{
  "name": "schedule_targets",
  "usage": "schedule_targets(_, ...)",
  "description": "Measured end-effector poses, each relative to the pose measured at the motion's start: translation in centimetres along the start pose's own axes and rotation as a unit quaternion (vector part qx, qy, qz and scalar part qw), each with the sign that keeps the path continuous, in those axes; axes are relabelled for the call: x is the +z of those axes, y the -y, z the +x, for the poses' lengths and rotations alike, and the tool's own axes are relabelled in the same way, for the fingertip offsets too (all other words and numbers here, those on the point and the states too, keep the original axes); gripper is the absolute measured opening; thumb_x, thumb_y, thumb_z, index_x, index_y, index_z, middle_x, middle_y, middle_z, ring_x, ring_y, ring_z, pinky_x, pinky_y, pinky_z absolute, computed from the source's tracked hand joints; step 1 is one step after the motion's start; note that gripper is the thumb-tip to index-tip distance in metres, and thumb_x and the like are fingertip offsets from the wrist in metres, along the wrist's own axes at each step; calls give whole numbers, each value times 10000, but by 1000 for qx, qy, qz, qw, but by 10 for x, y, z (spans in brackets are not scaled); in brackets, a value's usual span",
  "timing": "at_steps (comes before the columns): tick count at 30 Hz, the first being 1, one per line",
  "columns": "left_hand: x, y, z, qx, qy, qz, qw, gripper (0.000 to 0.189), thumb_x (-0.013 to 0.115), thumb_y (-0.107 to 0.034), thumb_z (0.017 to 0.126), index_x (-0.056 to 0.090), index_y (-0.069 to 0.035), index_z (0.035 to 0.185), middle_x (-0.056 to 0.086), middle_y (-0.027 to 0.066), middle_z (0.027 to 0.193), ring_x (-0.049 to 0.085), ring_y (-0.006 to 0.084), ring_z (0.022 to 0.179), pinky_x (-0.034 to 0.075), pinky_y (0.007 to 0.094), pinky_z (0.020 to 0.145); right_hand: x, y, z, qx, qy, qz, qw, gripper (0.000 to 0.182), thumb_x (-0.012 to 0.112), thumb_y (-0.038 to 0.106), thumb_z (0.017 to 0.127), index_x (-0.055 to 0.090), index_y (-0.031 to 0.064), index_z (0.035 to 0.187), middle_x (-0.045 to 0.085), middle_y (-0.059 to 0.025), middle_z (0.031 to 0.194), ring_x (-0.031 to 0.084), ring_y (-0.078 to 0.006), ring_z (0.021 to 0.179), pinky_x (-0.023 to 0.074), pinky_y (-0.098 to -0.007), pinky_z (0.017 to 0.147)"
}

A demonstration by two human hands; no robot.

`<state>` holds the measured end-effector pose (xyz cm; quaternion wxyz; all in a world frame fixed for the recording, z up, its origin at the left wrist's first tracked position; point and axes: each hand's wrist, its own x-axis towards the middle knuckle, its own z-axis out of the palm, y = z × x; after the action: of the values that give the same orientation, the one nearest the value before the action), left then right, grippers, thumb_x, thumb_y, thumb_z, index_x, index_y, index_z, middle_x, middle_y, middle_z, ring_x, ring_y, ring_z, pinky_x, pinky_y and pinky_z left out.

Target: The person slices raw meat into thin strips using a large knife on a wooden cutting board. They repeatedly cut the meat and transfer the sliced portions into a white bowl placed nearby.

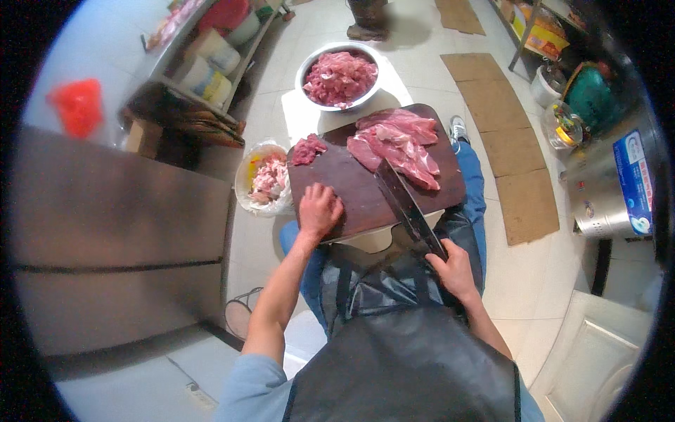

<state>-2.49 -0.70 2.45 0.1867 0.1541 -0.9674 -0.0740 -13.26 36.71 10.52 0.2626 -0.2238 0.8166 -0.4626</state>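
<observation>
My right hand (452, 266) grips the handle of a large knife (403, 198), whose broad dark blade slants up and left over the cutting board (358, 213). Its tip end is at the lower edge of the big pieces of raw meat (395, 142) on the board's right half. Fingers curled, my left hand (320, 207) rests at the board's left edge; whether anything is under the fingers cannot be told. A small heap of cut meat (307, 150) lies at the board's upper left corner. Beyond the board stands a metal bowl (301, 79) heaped with cut meat.
Left of the board is a plastic-lined container (243, 184) with pale trimmings. Flattened cardboard (501, 142) lies on the floor at right. Shelves (245, 63) with tubs stand at upper left. Another person's boot (367, 32) is at the top. A metal drum (596, 200) stands at far right.
</observation>
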Motion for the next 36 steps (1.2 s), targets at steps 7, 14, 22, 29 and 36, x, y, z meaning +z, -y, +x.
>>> schedule_targets(7, 6, 21, 0, -52, 47, 13, 997, 282, 738, -242, 841, 667, -87, 1066, 605, 151, 1074, 612, 387, 1017, 526, 507, 785, -1, 0, 5, -21, 30, -14, 999, 317, 761, 181, 907, 670, -60, 1090, 725, -277, 957, 716, -449, 901, 550, -465, 793)
schedule_targets(14, -8, 88, 67, -470, 164, -666, 555, 212, 610, -279, 1006, 678, -84, 1052, 673, 21, 803, 625, 145, 603, 500, 294, 466, -7, 12, 10, -16, 14, -53, 998, 327, 758, 190, 911, 668, -47, 1119, 726, -294, 948, 714, -477, 916, 561, -517, 789)
schedule_targets(22, -51, 52, 129, -459, -13, -747, 481, 421, 537, -483, 1044, 659, -88, 963, 675, 34, 784, 643, 164, 632, 518, 306, 494, -1, -5, 13, -43, 24, -137, 989, 367, 758, 207, 925, 602, -42, 1144, 707, -320, 861, 701, -502, 844, 551, -587, 740)
schedule_targets(29, -183, 48, 307, -182, -92, -685, 699, 459, 425, -465, 1047, 635, -78, 916, 643, 77, 772, 573, 201, 641, 467, 329, 535, -2, -6, 18, -13, 59, -162, 985, 335, 736, 220, 951, 545, -16, 1093, 697, -303, 804, 690, -517, 795, 551, -596, 707)
schedule_targets(36, -134, 26, 430, 59, -376, -330, 864, 202, 503, -163, 1022, 620, -65, 890, 634, 61, 742, 591, 181, 633, 440, 337, 528, -1, -9, 21, 24, 71, -127, 989, 319, 731, 246, 957, 555, 12, 1083, 697, -273, 785, 691, -497, 761, 539, -587, 655)
